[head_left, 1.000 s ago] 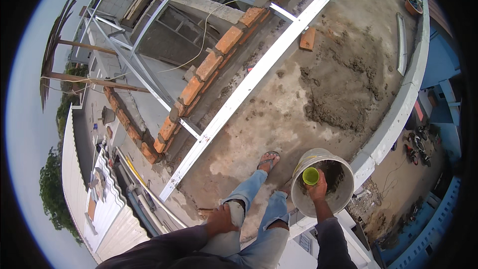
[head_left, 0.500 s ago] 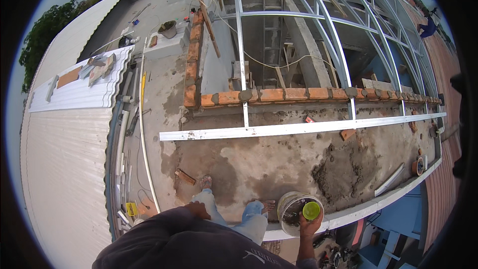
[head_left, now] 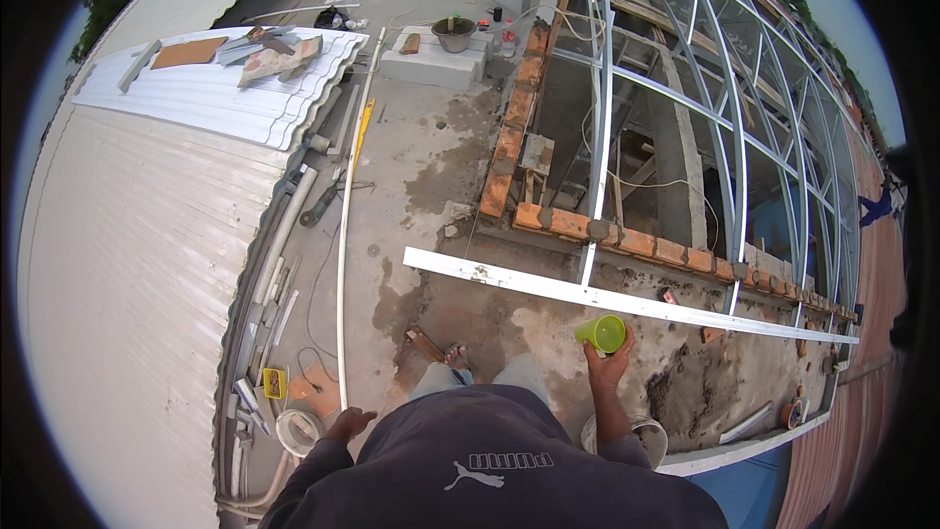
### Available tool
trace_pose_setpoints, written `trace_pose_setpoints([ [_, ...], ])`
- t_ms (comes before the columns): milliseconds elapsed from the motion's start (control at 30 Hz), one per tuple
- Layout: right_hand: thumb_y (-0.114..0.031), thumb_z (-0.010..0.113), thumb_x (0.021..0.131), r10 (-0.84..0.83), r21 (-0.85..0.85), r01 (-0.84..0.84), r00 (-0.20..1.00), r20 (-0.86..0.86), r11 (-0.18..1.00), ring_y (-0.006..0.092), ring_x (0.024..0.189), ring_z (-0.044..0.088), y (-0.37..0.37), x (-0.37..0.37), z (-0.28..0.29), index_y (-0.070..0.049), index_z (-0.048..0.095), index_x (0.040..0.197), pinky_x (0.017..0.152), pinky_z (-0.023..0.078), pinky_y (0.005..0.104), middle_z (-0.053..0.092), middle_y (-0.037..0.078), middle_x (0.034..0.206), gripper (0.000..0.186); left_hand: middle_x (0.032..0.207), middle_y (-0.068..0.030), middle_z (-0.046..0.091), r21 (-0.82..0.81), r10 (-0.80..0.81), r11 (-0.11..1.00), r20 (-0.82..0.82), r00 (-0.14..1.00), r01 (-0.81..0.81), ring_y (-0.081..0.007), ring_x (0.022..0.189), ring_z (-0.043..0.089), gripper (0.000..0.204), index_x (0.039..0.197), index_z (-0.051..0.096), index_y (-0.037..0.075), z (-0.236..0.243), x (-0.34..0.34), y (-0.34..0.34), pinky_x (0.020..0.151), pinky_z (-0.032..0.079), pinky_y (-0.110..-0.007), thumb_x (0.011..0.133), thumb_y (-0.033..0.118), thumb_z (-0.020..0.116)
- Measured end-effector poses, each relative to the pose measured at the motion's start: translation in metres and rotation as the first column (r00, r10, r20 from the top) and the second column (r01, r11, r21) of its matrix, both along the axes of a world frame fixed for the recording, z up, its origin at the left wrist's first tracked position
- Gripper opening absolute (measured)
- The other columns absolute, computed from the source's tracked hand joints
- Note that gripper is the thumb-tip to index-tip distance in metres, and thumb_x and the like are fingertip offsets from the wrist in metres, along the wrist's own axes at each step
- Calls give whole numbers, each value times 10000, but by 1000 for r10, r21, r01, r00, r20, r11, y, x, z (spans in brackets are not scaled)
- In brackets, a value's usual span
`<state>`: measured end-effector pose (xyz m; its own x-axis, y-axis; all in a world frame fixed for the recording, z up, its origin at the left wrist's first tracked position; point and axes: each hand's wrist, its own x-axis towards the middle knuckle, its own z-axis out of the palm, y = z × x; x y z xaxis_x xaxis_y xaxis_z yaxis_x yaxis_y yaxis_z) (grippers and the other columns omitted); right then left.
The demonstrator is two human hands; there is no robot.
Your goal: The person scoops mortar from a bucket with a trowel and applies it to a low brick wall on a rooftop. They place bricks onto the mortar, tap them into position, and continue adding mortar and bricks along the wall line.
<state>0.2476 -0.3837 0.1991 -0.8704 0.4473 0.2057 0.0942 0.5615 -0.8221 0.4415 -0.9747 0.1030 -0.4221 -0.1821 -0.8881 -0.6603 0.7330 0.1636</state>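
Note:
My right hand (head_left: 607,360) grips a lime-green plastic cup (head_left: 606,333), held up over the wet, mortar-smeared concrete. Behind that forearm a pale bucket (head_left: 649,441) is partly hidden by my body. My left hand (head_left: 350,423) hangs low at my side with loosely bent fingers and holds nothing visible, near a long white pipe (head_left: 349,235) and a round white container (head_left: 294,431). My feet (head_left: 456,357) are beside a wooden scrap (head_left: 426,343). A long white metal beam (head_left: 509,274) lies across ahead of me, in front of a low brick course (head_left: 666,251).
A steel roof frame (head_left: 736,186) spans an opening at right. Corrugated roofing (head_left: 157,235), pipe offcuts and a yellow tub (head_left: 275,382) line the left. A dark pan (head_left: 454,34) sits on pale blocks (head_left: 426,67). A person in blue (head_left: 873,211) is at the far right.
My right hand has lifted the green cup out of the bucket. My left hand has left my knee. The view has swung leftward, bringing more roof and blocks into sight.

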Motion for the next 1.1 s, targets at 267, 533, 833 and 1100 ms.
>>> trace_pose_setpoints([
  [267, -204, 901, 746, 342, 61, -342, 940, 11, 938, 348, 1213, 651, -167, -142, 24, -31, 429, 1487, 1023, 532, 417, 592, 186, 1353, 896, 998, -140, 686, 148, 704, 709, -89, 705, -690, -316, 916, 710, 491, 1210, 667, 0, 5, -25, -65, 791, 563, -478, 935, 405, 707],
  [533, -282, 907, 770, 432, 44, -438, 897, 96, 898, 377, 1228, 637, -302, -254, -8, -19, 416, 1490, 1013, 531, 456, 583, 217, 1369, 911, 1220, -61, 629, 380, 829, 531, -48, 557, -757, -238, 1039, 644, 563, 1407, 563, 83, 27, -221, -161, 857, 517, -424, 973, 415, 698],
  [833, -183, 884, 773, 203, -38, -200, 975, 94, 979, 384, 1195, 644, -430, -351, 10, -31, 454, 1450, 984, 525, 473, 621, 209, 1280, 816, 1208, -74, 648, 574, 780, 620, -384, 493, -535, -217, 1059, 651, 579, 1444, 539, 29, 83, -518, -355, 785, 521, -354, 992, 361, 684],
  [1100, -196, 905, 743, 97, -21, -96, 994, 58, 995, 372, 1175, 646, -466, -436, 18, -20, 433, 1454, 970, 521, 463, 613, 203, 1272, 872, 1031, -78, 619, 280, 813, 570, -56, 579, -773, -251, 865, 613, 379, 1246, 631, 77, 27, -521, -439, 723, 509, -427, 973, 333, 682],
])
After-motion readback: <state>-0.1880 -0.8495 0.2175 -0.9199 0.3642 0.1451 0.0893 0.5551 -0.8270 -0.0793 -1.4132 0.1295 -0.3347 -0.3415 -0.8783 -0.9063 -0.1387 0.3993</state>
